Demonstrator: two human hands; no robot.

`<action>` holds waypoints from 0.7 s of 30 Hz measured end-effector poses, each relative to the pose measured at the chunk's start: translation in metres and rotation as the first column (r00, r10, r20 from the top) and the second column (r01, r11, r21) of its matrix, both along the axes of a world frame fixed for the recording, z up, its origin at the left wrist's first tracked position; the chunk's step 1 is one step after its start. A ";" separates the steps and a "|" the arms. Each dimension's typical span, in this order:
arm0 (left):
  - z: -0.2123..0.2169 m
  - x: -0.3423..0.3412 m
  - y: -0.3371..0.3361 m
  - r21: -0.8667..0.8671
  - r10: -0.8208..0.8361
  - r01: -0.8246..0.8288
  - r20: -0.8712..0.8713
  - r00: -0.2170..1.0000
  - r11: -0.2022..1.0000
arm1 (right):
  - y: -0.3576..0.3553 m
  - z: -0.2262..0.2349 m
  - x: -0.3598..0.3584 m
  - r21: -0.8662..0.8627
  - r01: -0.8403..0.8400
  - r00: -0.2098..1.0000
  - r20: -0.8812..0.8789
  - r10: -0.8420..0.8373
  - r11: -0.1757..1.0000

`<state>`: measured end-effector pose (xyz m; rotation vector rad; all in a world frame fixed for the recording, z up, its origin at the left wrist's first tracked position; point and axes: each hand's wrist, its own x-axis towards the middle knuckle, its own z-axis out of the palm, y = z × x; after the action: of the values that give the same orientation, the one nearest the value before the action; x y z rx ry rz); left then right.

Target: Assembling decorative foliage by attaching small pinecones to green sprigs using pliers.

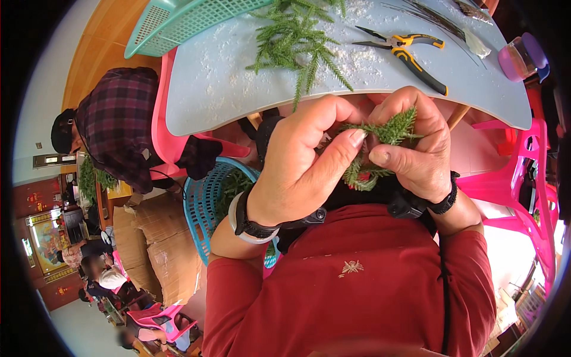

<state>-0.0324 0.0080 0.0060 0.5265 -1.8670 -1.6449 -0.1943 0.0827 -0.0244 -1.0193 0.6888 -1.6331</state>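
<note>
Working a green fir-like sprig (397,128) just off the near edge of the pale blue table (208,89), in front of the wearer's red shirt (351,297). Left hand (297,163) pinches the stem between thumb and forefinger; right hand (419,149) grips the needled end close beside it, thumb toward bent fingers. A green strand (360,181) curves down below the grip, showing some red; whether it is joined to the sprig cannot be told. Judged part-way: this piece looks unfinished, and no completed one can be picked out. Loose sprigs (288,44) lie at the table's far middle, seemingly yet to be handled; long-nose pliers (397,43) rest open to their right, out of hand. Containers: blue slotted basket (196,208), left and lower than the table, holds more greenery (235,187); teal basket (178,33), far left, contents not visible; purple-lidded jar (513,64), far right, contents unclear.
</note>
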 end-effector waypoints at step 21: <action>0.007 -0.001 -0.001 0.244 -0.139 0.142 -0.027 0.990 0.959 | 0.001 0.000 -0.007 -0.025 0.039 0.997 -0.063 -0.040 0.999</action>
<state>-0.0334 0.0070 0.0129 0.4944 -1.7377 -1.9852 -0.2013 0.0839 -0.0245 -1.0846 0.7377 -1.6525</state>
